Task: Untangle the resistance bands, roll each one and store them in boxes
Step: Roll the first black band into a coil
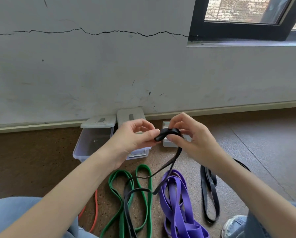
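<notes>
- Rolling of a thin black rubber resistance band point(167, 133) was judged to be the step in hand: its starting end was seen doubled into a small tight coil, held in the air above the floor, in front of the boxes.
- The coil was pinched by the left hand point(135, 134) between thumb and forefinger at its left end, and gripped by the right hand point(193, 136) with curled fingers around its right side.
- The loose tail of that band was seen hanging down and trailing across a flat green rubber band point(144, 194) and against a broad purple rubber band point(178, 200) on the speckled brown cork-like floor point(40, 160).
- A second black band point(210, 191) lay apart towards the floor's right side; an orange cord-like band point(96, 208) showed beside the left knee.
- Clear plastic boxes point(90, 143) with white lids propped behind them stood against the wall's skirting.
- The next move was judged to call for steady turns with even tension, the tail being lifted clear of the green loops so that nothing was dragged along; smooth, springy rubber was thought likely to uncoil if released.
</notes>
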### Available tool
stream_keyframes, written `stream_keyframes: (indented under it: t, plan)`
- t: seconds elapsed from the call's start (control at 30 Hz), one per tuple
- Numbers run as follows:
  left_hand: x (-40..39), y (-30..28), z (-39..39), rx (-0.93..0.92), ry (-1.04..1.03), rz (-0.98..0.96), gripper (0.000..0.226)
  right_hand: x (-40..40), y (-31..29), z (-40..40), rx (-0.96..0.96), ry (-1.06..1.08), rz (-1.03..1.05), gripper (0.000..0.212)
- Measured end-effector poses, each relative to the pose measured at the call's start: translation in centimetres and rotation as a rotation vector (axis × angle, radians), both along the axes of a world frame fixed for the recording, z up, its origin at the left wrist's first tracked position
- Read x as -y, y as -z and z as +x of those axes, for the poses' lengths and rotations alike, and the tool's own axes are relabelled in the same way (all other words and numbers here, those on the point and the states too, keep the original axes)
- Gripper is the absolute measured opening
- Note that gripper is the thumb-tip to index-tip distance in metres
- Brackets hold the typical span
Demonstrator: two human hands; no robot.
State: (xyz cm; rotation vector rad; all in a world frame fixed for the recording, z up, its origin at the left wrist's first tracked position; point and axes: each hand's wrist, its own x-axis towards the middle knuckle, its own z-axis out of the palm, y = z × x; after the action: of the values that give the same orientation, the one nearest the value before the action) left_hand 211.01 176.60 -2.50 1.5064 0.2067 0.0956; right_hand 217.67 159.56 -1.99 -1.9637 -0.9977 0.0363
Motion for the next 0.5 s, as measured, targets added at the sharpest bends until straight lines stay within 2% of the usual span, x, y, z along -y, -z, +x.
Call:
stream_keyframes:
  t: [0.07, 0.13, 0.27, 0.37, 0.5]
  plan:
    - [0.04, -0.02, 0.05, 0.004, -0.002, 0.297, 0.009, 0.34, 0.03, -0.22, -0.01, -0.026, -0.001, 0.023]
    - [0.04, -0.27, 0.1, 0.033, 0.005, 0.422, 0.01, 0.47, 0.02, -0.39, 0.055, -0.049, -0.023, 0.021]
    - [0.35, -0.58, -0.14, 0.072, 0.103, 0.427, 0.02, 0.47, -0.15, -0.34, 0.111, -0.038, -0.031, 0.02]
    - [0.94, -0.5, -0.39, 0.036, 0.199, 0.305, 0.023, 0.3, -0.19, -0.47, 0.103, -0.017, -0.014, 0.018]
    - [0.72, -0.1, -0.26, -0.001, 0.153, 0.242, 0.017, 0.3, -0.15, -0.43, -0.049, -0.052, -0.027, 0.028]
